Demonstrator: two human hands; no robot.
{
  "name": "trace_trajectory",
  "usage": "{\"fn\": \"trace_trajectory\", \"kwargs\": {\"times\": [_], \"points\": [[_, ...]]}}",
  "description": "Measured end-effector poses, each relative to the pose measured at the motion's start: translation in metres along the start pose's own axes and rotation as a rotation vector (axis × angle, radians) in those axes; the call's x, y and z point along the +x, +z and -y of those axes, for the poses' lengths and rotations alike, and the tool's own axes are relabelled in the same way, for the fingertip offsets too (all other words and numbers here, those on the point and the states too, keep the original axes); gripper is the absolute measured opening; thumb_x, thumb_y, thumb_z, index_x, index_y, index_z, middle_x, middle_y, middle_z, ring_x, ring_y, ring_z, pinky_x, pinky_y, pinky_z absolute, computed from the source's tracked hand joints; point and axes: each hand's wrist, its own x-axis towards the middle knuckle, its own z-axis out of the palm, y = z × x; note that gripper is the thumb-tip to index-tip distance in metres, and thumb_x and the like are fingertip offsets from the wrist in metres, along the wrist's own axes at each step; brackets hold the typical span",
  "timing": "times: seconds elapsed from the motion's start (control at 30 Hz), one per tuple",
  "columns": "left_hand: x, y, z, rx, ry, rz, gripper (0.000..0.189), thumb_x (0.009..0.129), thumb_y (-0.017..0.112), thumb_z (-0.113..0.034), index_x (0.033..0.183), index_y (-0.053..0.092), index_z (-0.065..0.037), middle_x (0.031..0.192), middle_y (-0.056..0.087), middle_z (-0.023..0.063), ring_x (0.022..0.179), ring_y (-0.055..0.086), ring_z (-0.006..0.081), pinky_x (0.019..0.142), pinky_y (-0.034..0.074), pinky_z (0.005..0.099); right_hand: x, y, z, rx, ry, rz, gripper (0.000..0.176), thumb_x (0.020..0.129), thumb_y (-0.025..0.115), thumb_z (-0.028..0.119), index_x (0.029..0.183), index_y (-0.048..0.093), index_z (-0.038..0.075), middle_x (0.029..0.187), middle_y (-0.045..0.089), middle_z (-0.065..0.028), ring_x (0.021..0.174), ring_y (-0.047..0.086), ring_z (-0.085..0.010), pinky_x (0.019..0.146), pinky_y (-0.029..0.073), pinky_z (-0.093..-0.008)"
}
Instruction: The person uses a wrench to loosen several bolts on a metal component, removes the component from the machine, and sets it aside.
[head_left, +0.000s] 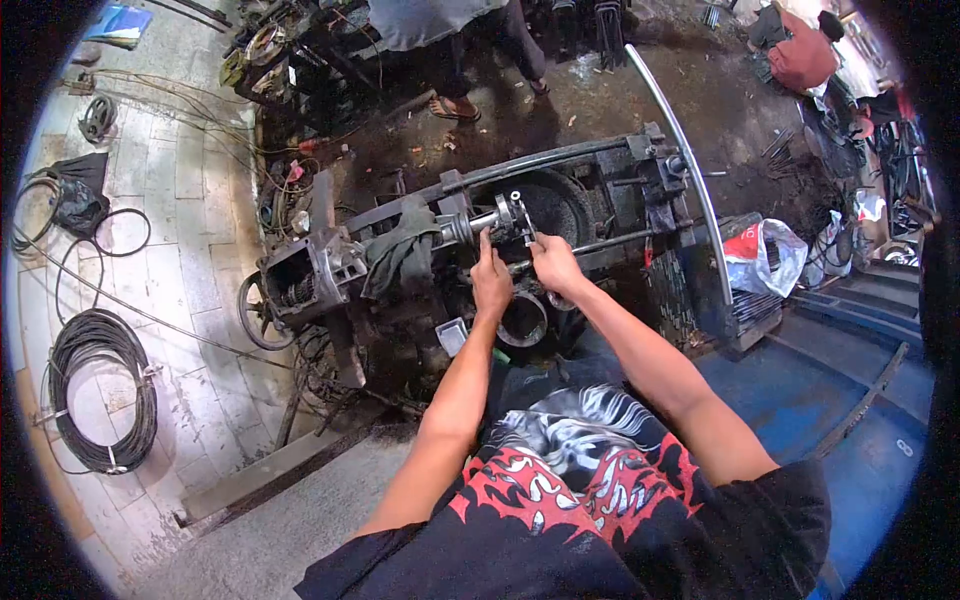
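A dark, greasy machine like a lathe [330, 268] spans the middle of the view. My left hand [490, 278] is at its shiny metal shaft [487, 222], the index finger stretched up against the underside. Just right of it, my right hand [554, 264] is closed round the lower end of a slim metal tool [527, 222], whose upper part stands beside the shaft's end. A dark cloth [402, 250] drapes over the machine left of my hands. Below them sits a round metal ring [523, 320].
A curved metal tube [680, 150] rises right of the machine, near a plastic bag [768, 255]. Coiled cable [100, 390] lies on the left floor. One person [430, 20] stands beyond the machine; another [800, 50] is at the upper right.
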Motion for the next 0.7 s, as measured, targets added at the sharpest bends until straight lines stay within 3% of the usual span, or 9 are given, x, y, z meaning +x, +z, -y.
{"fn": "trace_trajectory", "kwargs": {"times": [0.13, 0.2, 0.27, 0.33, 0.37, 0.4, 0.5, 0.6, 0.7], "points": [[-0.002, 0.005, -0.003, 0.043, -0.13, -0.097, 0.047, 0.094, 0.047, -0.01, 0.141, 0.043, -0.015, 0.082, 0.061, 0.0315, 0.08, 0.063, 0.0477, 0.068, 0.045, 0.0532, 0.002, 0.002, -0.004, -0.035, -0.009, 0.0, 0.025, 0.092, 0.05, 0.016, 0.099, 0.062, -0.005, 0.095, 0.062, -0.0322, 0.1, 0.058, -0.0482, 0.084, 0.046, -0.0496], [0.0, 0.008, 0.003, -0.013, -0.034, -0.095, 0.047, 0.091, 0.047, -0.005, 0.138, 0.047, -0.01, 0.07, 0.053, 0.029, 0.057, 0.057, 0.0348, 0.059, 0.047, 0.0425, 0.0, 0.0, -0.001, -0.039, -0.01, -0.009, 0.025, 0.092, 0.05, 0.016, 0.098, 0.062, -0.005, 0.094, 0.062, -0.0325, 0.099, 0.058, -0.0484, 0.084, 0.046, -0.0496], [0.009, 0.01, 0.016, 0.017, -0.019, -0.103, 0.049, 0.09, 0.048, -0.005, 0.139, 0.047, -0.01, 0.069, 0.056, 0.0239, 0.056, 0.058, 0.0265, 0.058, 0.047, 0.0391, 0.001, -0.001, 0.0, -0.017, -0.002, 0.039, 0.025, 0.092, 0.049, 0.015, 0.099, 0.062, -0.005, 0.095, 0.062, -0.0327, 0.099, 0.058, -0.0484, 0.083, 0.046, -0.0498], [0.021, 0.002, 0.013, -0.139, -0.173, 0.043, 0.049, 0.092, 0.048, -0.006, 0.141, 0.046, -0.013, 0.067, 0.058, 0.0125, 0.055, 0.056, 0.0183, 0.056, 0.047, 0.0341, 0.0, -0.001, -0.001, -0.05, -0.03, 0.025, 0.025, 0.091, 0.05, 0.016, 0.098, 0.061, -0.005, 0.093, 0.062, -0.0329, 0.098, 0.058, -0.0486, 0.083, 0.046, -0.0502], [0.025, -0.008, 0.004, -0.284, -0.332, 0.143, 0.043, 0.091, 0.046, -0.007, 0.134, 0.054, -0.006, 0.072, 0.063, 0.0136, 0.065, 0.061, 0.0183, 0.058, 0.048, 0.0363, 0.0, 0.0, -0.002, -0.04, -0.025, 0.012, 0.025, 0.091, 0.05, 0.016, 0.098, 0.061, -0.005, 0.093, 0.062, -0.0329, 0.098, 0.058, -0.0487, 0.082, 0.046, -0.0505], [0.03, -0.018, -0.005, -0.323, -0.381, 0.21, 0.039, 0.093, 0.046, -0.009, 0.131, 0.056, -0.007, 0.068, 0.057, 0.0065, 0.058, 0.054, 0.013, 0.051, 0.043, 0.0312, 0.0, 0.001, -0.002, -0.028, -0.021, -0.003, 0.024, 0.091, 0.05, 0.016, 0.097, 0.061, -0.005, 0.092, 0.062, -0.033, 0.097, 0.058, -0.0487, 0.082, 0.046, -0.0507], [0.039, -0.033, -0.013, -0.49, -0.521, 0.336, 0.035, 0.096, 0.043, -0.011, 0.129, 0.052, -0.006, 0.067, 0.05, 0.0018, 0.05, 0.044, 0.011, 0.047, 0.039, 0.0264, 0.001, 0.001, -0.003, -0.037, -0.027, -0.002, 0.025, 0.09, 0.05, 0.015, 0.097, 0.061, -0.005, 0.092, 0.062, -0.0328, 0.097, 0.059, -0.0487, 0.082, 0.046, -0.051], [0.045, -0.038, -0.023, -0.42, -0.63, 0.415, 0.039, 0.093, 0.043, -0.009, 0.132, 0.05, -0.005, 0.068, 0.052, 0.0046, 0.053, 0.048, 0.0105, 0.046, 0.039, 0.0271, 0.002, -0.001, -0.002, -0.075, -0.027, 0.014, 0.025, 0.091, 0.049, 0.015, 0.098, 0.062, -0.005, 0.092, 0.062, -0.0325, 0.098, 0.059, -0.0483, 0.083, 0.046, -0.0508], [0.045, -0.03, -0.035, -0.207, -0.551, 0.367, 0.031, 0.093, 0.044, -0.007, 0.121, 0.056, -0.003, 0.071, 0.056, 0.0062, 0.054, 0.051, 0.0133, 0.043, 0.036, 0.0291, 0.0, -0.001, -0.001, -0.056, -0.015, 0.006, 0.025, 0.092, 0.051, 0.016, 0.1, 0.064, -0.004, 0.091, 0.065, -0.0291, 0.096, 0.064, -0.0424, 0.081, 0.047, -0.0448]]}}
